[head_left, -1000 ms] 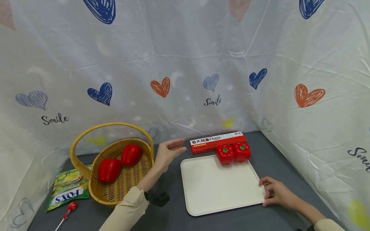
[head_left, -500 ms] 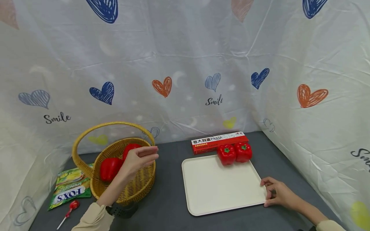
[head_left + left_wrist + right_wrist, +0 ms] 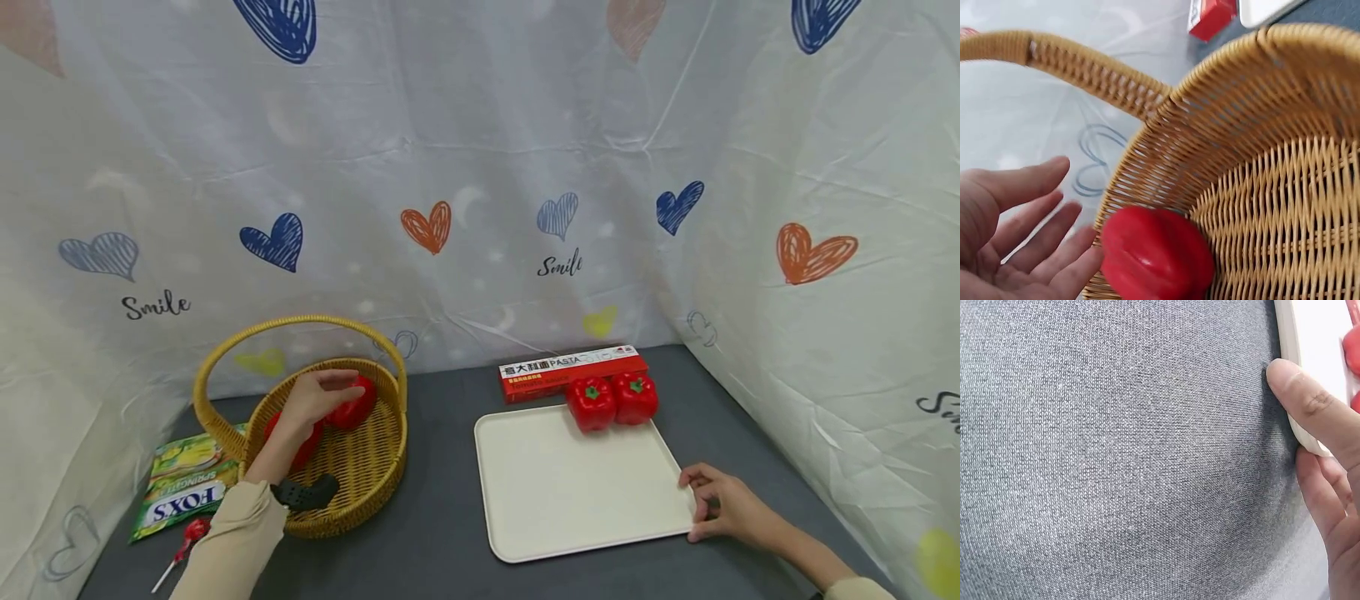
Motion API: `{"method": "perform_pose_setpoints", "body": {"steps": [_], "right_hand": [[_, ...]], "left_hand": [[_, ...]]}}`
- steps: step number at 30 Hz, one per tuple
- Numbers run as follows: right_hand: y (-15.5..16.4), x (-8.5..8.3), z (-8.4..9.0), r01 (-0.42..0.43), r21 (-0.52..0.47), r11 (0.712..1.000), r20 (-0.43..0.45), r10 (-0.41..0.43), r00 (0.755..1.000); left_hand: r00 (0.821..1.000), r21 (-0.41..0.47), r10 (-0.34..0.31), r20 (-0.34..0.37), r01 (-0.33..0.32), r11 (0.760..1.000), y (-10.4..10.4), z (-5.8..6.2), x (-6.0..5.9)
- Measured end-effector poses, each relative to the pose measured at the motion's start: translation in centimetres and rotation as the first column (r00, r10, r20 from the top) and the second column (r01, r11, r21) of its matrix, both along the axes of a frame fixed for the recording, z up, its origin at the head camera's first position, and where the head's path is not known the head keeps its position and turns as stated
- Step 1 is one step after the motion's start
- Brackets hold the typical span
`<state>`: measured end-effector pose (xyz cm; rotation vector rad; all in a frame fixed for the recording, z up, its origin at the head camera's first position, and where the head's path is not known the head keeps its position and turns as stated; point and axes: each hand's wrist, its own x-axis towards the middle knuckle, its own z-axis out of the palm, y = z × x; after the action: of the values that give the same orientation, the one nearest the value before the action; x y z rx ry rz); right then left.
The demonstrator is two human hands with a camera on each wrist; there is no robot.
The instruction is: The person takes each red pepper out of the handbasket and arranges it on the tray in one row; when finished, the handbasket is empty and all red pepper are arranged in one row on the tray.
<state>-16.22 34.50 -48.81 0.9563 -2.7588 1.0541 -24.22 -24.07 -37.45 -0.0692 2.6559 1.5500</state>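
My left hand reaches into a wicker basket with its fingers spread. In the left wrist view the open left hand lies right beside a red pepper, fingertips at its side. That red pepper lies at the basket's back; a second red pepper is partly hidden under my wrist. My right hand rests at the near right corner of a white tray, a fingertip against the tray edge. Two more red peppers sit at the tray's far edge.
A red pasta box lies behind the tray. A green candy bag and a red lollipop lie left of the basket. Heart-printed sheeting walls in the grey table on three sides.
My left hand has swung left from beside the pasta box, over the basket rim and down to the peppers inside. The right hand has stayed at the tray corner.
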Motion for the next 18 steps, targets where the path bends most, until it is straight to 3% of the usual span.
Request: {"method": "perform_pose_setpoints", "body": {"steps": [4, 9, 18], "right_hand": [[0.0, 0.1, 0.0, 0.001, -0.004, 1.0, -0.001, -0.001, 1.0], [0.1, 0.1, 0.0, 0.004, -0.008, 1.0, 0.007, -0.004, 1.0], [0.2, 0.0, -0.1, 0.014, 0.005, 1.0, 0.036, -0.015, 0.999]], "left_hand": [[0.995, -0.113, 0.08, -0.055, -0.085, 0.99, 0.6, -1.0, -1.3], [0.989, -0.193, 0.126, -0.075, -0.138, 0.971, 1.2, -1.8, -2.5], [0.969, -0.305, 0.235, -0.07, -0.245, 0.92, 1.7, -2.5, -2.8]]}}
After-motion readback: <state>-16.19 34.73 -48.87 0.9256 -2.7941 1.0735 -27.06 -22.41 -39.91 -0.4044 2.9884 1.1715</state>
